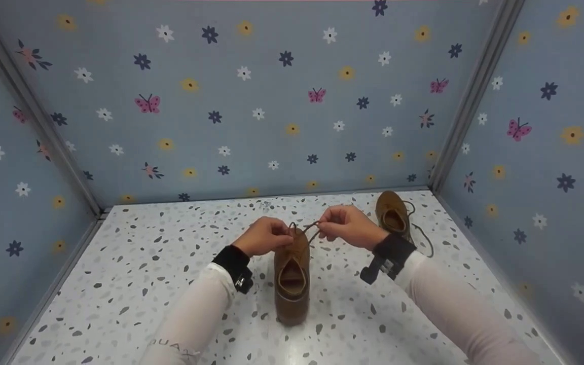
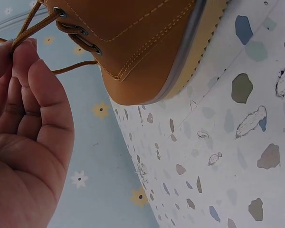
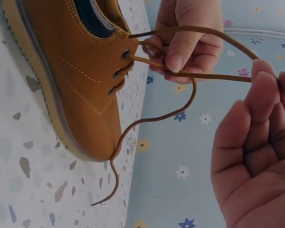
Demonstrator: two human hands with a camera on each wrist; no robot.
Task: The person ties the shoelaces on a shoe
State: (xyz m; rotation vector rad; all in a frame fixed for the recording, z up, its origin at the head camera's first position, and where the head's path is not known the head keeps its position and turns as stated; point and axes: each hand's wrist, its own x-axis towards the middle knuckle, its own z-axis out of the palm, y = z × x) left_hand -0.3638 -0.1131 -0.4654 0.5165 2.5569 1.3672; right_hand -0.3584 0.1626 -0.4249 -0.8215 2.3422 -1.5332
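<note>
A tan lace-up shoe (image 1: 292, 306) stands on the floor, its toe pointing away. Beside its laced front, my left hand (image 1: 265, 236) pinches the brown shoelace (image 2: 38, 29) between thumb and forefinger. My right hand (image 1: 350, 226), to the right of the toe, draws out another stretch of the lace between its fingertips. In the right wrist view, two strands run from the eyelets to the right fingers (image 3: 263, 95), passing the left thumb. A loose lace end (image 3: 115, 183) hangs past the toe of the shoe.
The matching shoe (image 1: 391, 205) sits at the back right, its laces (image 1: 426, 241) loose on the floor. Blue flower-patterned panels (image 1: 271, 101) enclose the speckled white floor (image 1: 170, 304) at the back and both sides. Black camera straps (image 1: 396, 253) circle both wrists.
</note>
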